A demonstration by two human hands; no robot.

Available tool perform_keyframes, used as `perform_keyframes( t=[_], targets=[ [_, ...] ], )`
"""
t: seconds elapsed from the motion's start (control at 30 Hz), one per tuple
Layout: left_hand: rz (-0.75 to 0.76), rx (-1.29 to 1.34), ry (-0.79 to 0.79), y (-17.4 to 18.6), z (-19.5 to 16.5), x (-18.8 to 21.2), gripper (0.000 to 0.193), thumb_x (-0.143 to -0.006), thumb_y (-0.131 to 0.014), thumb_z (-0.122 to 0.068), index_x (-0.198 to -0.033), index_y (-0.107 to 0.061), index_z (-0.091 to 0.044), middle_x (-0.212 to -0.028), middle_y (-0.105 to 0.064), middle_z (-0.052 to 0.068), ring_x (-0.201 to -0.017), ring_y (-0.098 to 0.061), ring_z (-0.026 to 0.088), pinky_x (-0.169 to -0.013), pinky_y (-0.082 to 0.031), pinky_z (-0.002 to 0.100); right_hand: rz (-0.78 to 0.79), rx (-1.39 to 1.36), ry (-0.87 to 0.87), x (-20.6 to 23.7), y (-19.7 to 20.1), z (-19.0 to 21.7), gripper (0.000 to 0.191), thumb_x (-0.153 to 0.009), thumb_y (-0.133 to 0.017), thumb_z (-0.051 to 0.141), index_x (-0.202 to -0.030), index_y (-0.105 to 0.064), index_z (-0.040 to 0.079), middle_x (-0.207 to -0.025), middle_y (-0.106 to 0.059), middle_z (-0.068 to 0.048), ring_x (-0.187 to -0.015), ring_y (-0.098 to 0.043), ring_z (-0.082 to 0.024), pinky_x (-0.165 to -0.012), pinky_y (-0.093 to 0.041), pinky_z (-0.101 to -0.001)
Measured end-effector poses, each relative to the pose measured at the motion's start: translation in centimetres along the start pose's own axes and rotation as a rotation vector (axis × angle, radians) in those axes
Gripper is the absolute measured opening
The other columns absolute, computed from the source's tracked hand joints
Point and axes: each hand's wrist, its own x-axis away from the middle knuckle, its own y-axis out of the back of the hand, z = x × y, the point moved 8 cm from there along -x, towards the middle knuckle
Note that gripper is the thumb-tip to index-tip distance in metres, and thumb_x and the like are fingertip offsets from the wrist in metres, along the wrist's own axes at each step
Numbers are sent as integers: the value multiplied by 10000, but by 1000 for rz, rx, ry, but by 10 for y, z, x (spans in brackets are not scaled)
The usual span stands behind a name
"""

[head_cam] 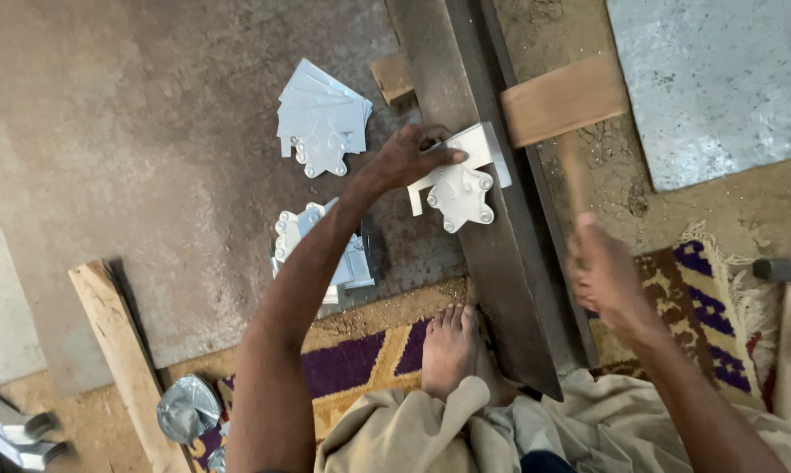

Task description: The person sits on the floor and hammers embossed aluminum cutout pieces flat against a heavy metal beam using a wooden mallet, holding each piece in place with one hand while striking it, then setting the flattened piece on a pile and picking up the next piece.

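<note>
My left hand (410, 158) fingers pin the cut metal piece (461, 180) flat on the steel bar (500, 263); right hand (607, 276) grips the wooden mallet (563, 101). Best strike squarely, clear of fingers.

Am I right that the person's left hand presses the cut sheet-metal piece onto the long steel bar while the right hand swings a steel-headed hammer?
Not quite: the head view shows the right hand swinging a wooden mallet, not a steel-headed hammer. The left hand does press the cut sheet-metal piece onto the long steel bar.
</note>
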Motion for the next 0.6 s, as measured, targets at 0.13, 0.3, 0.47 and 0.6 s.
perform_keyframes(
  t=[0.13,0.3,0.47,0.6],
  targets=[
    [16,60,59,-5,9,1,456,-914,-737,-494,-1075,-750,-68,-908,-782,75,-798,-750,193,-731,-601,412,-19,-756,-190,1,2,-18,533,-1128,-253,638,-890,-447,202,-589,-348,81,-434,-322,-56,-367,-305,-235],
    [-43,4,-18,-1,0,2,494,-889,-782,-484,-1053,-759,-19,-940,-775,119,-870,-744,239,-752,-574,448,111,-362,-422,22,-25,3,505,-1091,-395,583,-843,-419,144,-575,-292,66,-409,-242,-72,-338,-237,-258],
    [26,-23,46,0,5,0,460,-904,-754,-485,-1013,-767,-38,-924,-778,116,-844,-744,242,-745,-572,450,-32,-47,-47,32,12,53,415,-1085,-398,484,-898,-505,130,-580,-440,30,-409,-383,-72,-309,-313,-254],
    [53,-55,51,1,9,0,442,-907,-744,-482,-1013,-773,-54,-929,-779,114,-832,-742,231,-748,-569,458,-168,352,461,40,35,55,387,-1129,-431,394,-963,-548,65,-575,-506,-24,-463,-461,-119,-346,-376,-266]
  ],
)
